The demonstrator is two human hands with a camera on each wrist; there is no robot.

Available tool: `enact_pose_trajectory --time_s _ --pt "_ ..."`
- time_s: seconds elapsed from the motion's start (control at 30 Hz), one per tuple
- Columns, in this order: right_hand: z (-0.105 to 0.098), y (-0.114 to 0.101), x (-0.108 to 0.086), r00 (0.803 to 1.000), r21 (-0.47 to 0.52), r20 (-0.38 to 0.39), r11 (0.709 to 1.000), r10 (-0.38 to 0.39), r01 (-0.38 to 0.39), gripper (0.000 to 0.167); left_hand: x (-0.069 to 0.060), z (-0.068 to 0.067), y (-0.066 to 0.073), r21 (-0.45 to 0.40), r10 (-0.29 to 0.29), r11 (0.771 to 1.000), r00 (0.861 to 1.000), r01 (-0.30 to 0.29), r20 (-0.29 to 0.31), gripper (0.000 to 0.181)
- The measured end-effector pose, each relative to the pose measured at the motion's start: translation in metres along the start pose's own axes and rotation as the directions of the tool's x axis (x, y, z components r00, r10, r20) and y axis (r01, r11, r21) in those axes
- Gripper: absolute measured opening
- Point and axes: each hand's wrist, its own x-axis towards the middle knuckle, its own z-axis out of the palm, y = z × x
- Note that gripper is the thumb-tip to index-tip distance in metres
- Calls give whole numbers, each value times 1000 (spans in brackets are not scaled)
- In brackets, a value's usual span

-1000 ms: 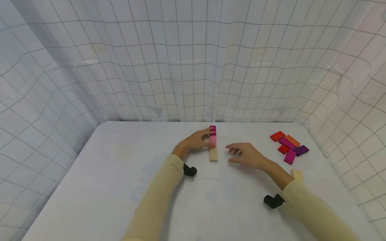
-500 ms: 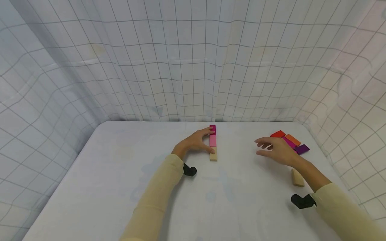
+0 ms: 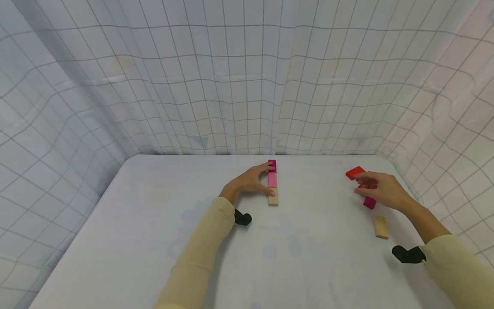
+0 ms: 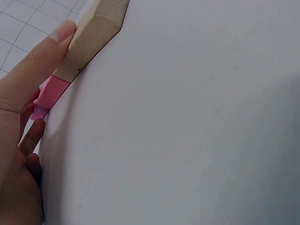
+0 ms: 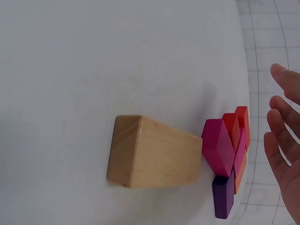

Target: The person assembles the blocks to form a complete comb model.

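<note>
Three blocks stand end to end in a row in the head view: magenta (image 3: pixel 273 162), pink (image 3: pixel 272 180) and plain wood (image 3: pixel 273 201). My left hand (image 3: pixel 248 181) spans the row from its left side, fingers at the magenta block and thumb against the wooden one. In the left wrist view the thumb touches the wooden block (image 4: pixel 89 44), beyond which is the pink block (image 4: pixel 53 91). My right hand (image 3: pixel 386 189) hovers over the coloured blocks at the right, fingers parted and holding nothing; the right wrist view shows a magenta block (image 5: pixel 218 146) below it.
A loose wooden block (image 3: pixel 381 227) lies nearer than the coloured cluster, where a red block (image 3: pixel 355 172) shows beside the right hand. The right wrist view also shows a purple block (image 5: pixel 223 197). A grid-patterned curtain (image 3: pixel 247 86) surrounds the white table (image 3: pixel 154 240).
My right hand has moved right, from beside the row to above the coloured blocks. My left thumb has shifted nearer along the row, from the pink block to the wooden one.
</note>
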Motion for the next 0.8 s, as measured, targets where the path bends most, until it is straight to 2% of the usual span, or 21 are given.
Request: enact_pose_trajectory --time_s 0.3,0.5,0.8 --pt "-6 21 -2 997 -12 25 997 76 -76 50 0 0 -1 -22 -3 1000 1000 3 1 95" --pt "4 36 0 990 -96 38 986 138 -134 52 -2 1 0 -29 8 1000 1000 -8 -8 95" --pt "13 38 5 986 -139 8 976 168 -165 52 -2 2 -1 -24 -4 1000 1000 4 -15 94"
